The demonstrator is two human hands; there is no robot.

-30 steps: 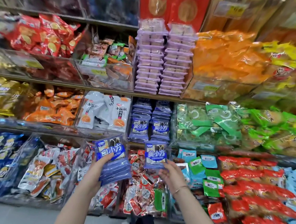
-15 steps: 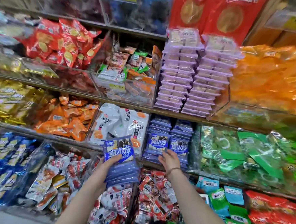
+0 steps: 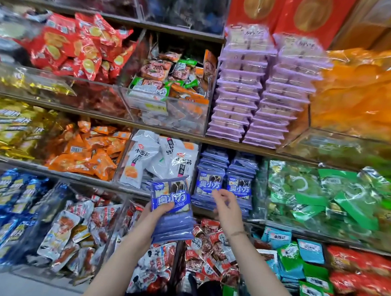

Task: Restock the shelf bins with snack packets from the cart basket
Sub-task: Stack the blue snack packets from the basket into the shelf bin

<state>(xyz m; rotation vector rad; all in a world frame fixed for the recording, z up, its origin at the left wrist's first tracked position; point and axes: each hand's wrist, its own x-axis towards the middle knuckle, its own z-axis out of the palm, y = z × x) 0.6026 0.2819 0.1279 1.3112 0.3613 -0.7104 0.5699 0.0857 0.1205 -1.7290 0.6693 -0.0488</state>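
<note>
The stack of blue snack packets [image 3: 173, 225] is in the left hand [image 3: 149, 218], held up in front of the shelves. The fingers go under the stack and the thumb presses on the top packet, so the hand grips it tight. Just behind it, on the middle shelf, there is a bin with the same blue packets, set in a left pile [image 3: 208, 183] and a right pile [image 3: 240, 188]. The right hand [image 3: 228, 210] is in front of these two piles. Its fingers are bent a little and loose, and it holds nothing. I cannot tell if the fingertips touch the packets. Beside the blue piles on the left, a clear bin holds white packets [image 3: 161, 161] that stand up and lean. Next come a bin of orange packets [image 3: 90, 154] and a heap of gold packets [image 3: 3, 129]. On the right of the blue piles lie green packets [image 3: 325, 196]. On the shelf above, light purple packs [image 3: 240, 93] are stacked high in two piles. To their left is a clear bin [image 3: 169, 113] full of mixed packets, and then red packets with yellow circles [image 3: 81, 45]. To their right are big orange bags [image 3: 367, 95]. On the low shelf, under the hands, a bin holds small red packets [image 3: 208, 248]. Teal and green packets [image 3: 298, 254] sit to the right, and shiny blue packets [image 3: 4, 215] are far left.
</note>
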